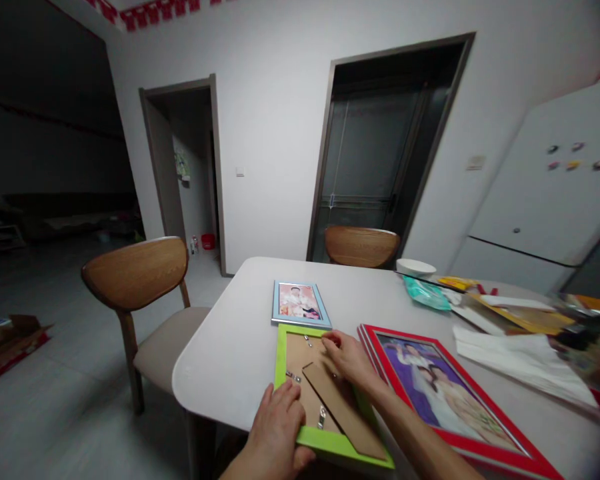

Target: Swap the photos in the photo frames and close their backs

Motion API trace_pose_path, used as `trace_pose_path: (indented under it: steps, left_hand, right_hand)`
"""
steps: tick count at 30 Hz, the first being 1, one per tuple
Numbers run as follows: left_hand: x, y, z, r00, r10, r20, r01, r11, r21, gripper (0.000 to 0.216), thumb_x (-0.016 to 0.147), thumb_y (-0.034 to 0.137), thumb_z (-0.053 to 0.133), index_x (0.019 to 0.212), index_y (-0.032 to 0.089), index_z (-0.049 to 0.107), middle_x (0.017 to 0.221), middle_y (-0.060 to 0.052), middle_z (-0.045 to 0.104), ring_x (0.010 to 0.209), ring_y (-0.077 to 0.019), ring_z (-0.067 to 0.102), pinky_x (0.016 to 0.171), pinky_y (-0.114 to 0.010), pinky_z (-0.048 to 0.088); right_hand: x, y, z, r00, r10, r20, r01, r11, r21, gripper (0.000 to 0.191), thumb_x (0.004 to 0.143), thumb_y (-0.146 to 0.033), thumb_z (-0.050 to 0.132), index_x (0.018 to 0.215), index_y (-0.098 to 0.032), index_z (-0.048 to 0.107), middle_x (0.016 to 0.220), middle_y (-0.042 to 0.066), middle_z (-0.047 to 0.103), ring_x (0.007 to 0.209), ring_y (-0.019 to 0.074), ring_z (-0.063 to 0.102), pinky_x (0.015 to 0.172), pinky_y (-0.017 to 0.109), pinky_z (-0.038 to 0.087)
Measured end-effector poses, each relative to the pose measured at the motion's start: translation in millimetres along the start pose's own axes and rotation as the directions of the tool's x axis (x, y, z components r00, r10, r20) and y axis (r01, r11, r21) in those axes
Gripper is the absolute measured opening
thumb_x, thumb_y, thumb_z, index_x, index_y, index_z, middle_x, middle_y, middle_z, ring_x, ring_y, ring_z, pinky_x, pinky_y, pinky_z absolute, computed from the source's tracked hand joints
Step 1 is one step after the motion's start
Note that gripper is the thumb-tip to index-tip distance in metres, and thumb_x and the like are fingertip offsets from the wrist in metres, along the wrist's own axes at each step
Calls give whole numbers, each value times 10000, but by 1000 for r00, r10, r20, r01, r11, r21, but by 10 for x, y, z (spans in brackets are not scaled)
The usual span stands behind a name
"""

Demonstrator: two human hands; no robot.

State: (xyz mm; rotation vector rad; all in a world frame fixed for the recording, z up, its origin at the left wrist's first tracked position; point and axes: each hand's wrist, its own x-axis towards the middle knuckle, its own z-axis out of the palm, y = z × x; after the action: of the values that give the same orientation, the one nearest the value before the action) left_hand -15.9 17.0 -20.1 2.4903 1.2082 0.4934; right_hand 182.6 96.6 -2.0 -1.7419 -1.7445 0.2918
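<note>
A lime-green photo frame [325, 439] lies face down at the table's near edge, its brown backing board [296, 352] showing. Small metal clips [322, 417] sit around the board, and a brown stand flap [343, 410] runs slantwise across it. My left hand [279, 427] grips the frame's lower left side, thumb by the bottom edge. At the upper right of the backing, my right hand [347, 357] has its fingers curled together; whatever is between the fingertips is hidden. A light-blue framed photo [300, 303] lies face up just beyond the green frame.
Right of my hands lies a red framed photo [440, 387], apparently stacked on another red frame. White paper [523, 357], a teal packet [427, 293] and a white bowl [416, 268] are farther right on the white table [230, 353]. Wooden chairs [140, 273] stand at left and behind.
</note>
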Motion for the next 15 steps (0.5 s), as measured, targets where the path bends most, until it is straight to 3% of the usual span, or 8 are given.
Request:
trace_pose_path:
  steps: [8,13,15]
  left_hand:
    - [-37,59,-55,999,27,-30,-26,1000,13,331,618,163,641,906,160,479,1220,-121,438,1178,-240,324,999,-462,197]
    - [-13,92,-123,988,89,-126,-86,996,22,349,640,135,608,940,164,433,1155,-132,484,1103,-240,419,973,-491,247]
    - [-2,94,-129,985,98,-143,-97,995,17,319,634,128,608,901,170,438,1125,-126,501,1073,-242,447,963,-497,259]
  right_hand:
    - [-670,144,-320,998,62,5,-62,987,148,330,686,-342,443,907,-153,600,933,101,622,802,201,577,720,322,440]
    - [-774,116,-299,979,203,-15,-188,929,320,484,696,-407,423,1080,-128,520,1059,131,571,921,218,550,777,346,436]
    - [-771,80,-262,987,162,-16,-150,945,292,443,684,-398,445,1023,-139,565,1057,128,570,958,229,530,823,368,410]
